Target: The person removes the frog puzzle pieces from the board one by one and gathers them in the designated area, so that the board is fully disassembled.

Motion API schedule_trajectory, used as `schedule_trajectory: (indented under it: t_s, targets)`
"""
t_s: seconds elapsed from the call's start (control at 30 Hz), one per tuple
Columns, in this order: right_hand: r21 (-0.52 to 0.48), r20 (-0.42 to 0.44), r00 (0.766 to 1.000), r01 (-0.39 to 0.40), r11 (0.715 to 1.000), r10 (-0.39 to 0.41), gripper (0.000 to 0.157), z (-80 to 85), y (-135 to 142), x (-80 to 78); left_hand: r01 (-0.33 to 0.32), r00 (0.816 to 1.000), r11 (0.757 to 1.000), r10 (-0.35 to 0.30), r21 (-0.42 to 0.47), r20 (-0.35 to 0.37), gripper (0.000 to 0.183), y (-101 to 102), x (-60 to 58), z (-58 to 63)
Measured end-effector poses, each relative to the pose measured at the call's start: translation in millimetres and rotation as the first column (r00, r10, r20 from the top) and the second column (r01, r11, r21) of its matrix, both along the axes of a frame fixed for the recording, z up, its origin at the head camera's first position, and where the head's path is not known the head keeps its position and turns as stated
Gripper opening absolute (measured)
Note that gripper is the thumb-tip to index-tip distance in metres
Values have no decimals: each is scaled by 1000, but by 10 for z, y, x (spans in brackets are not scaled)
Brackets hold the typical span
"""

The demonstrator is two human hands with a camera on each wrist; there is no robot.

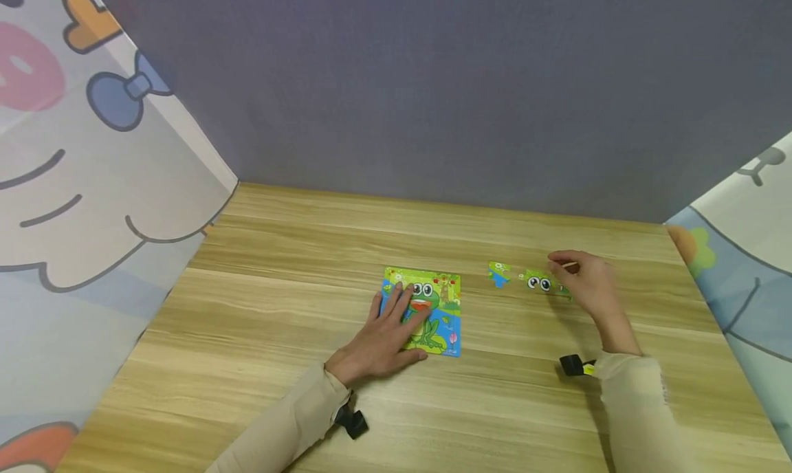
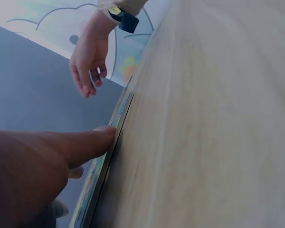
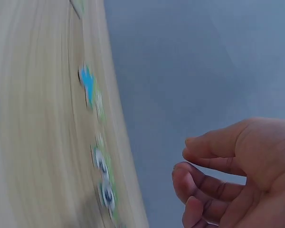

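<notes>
Frog puzzle: laid face up on the tabletop, partly covered by the left hand.
Left hand: spread flat with fingers extended; probably rested there so that the puzzle is kept from sliding.
Loose pieces: a blue-and-green piece and an eye piece are set to the puzzle's right, likely within easy reach.
Right hand: raised near the eye piece, fingers loosely bent, fingertips narrowly parted; nothing is seen held.
Writing: no brand or label can be read.
</notes>
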State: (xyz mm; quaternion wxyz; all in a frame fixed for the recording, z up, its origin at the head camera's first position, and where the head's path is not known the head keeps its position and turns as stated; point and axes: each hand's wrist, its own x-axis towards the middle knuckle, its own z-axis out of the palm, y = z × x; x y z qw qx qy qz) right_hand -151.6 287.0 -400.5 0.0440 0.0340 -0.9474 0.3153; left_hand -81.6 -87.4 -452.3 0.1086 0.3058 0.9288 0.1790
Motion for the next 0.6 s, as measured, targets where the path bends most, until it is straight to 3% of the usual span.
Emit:
schedule_trajectory:
  t_s: [0.3,0.6]
  targets:
    - [-65,1,991,-132,989,132,28,-26,-501,-32,-13,999,999,12,39,32,76,-19,27,77]
    - [-126,13,977,-209,970,212,26,-104,-1040,14,-34,999,997,31,75,40,77,-109,112,100]
